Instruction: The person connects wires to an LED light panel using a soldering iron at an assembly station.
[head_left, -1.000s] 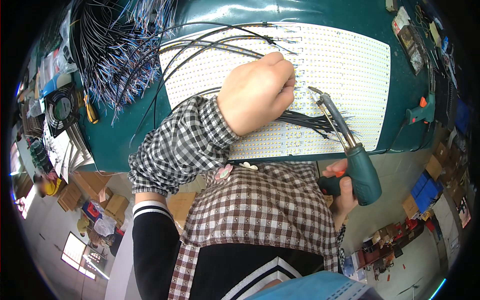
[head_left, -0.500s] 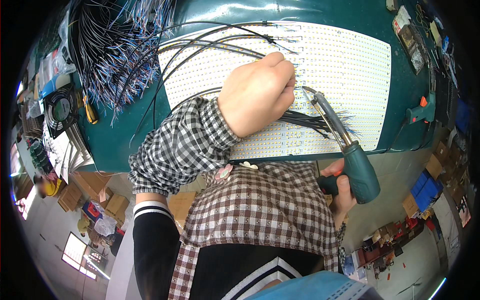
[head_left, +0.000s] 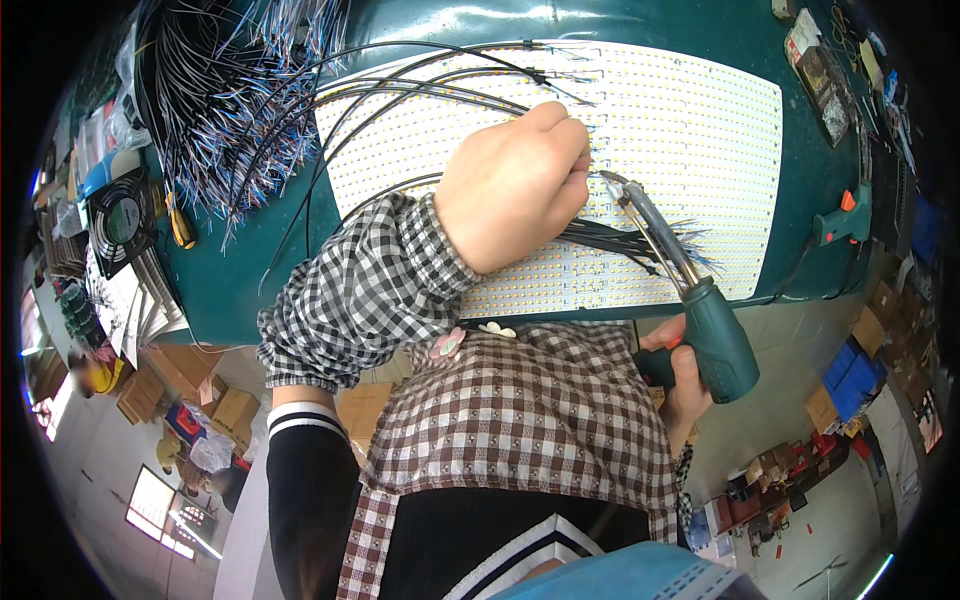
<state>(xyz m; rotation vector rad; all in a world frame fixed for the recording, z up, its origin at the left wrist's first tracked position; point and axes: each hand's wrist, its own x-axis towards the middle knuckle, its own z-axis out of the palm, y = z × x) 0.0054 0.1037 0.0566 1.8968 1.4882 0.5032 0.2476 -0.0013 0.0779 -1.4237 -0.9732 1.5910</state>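
Note:
A white LED board (head_left: 725,160), dotted with small yellow LEDs, lies on the green table. My left hand (head_left: 520,185) rests over its middle, fingers pinched together on a black cable (head_left: 415,182) that runs in from the left. The hand hides most of the grip; thin wire ends show just past the fingertips. In my right hand (head_left: 685,385), below the table edge, is a green soldering gun (head_left: 720,340), its metal tip pointing up-left close to those wire ends. A bundle of black cables (head_left: 610,238) with stripped colored ends lies beneath my left hand.
More black cables (head_left: 480,72) reach the board's upper part. A large heap of cables (head_left: 230,110) lies at the far left, near a black fan (head_left: 120,220) and a yellow-handled screwdriver (head_left: 180,222). At right are another green tool (head_left: 845,220) and a dark, stained tray (head_left: 822,90).
The soldering gun has shifted slightly left and up, bringing its tip a little nearer my left fingertips. My left hand has stayed almost still.

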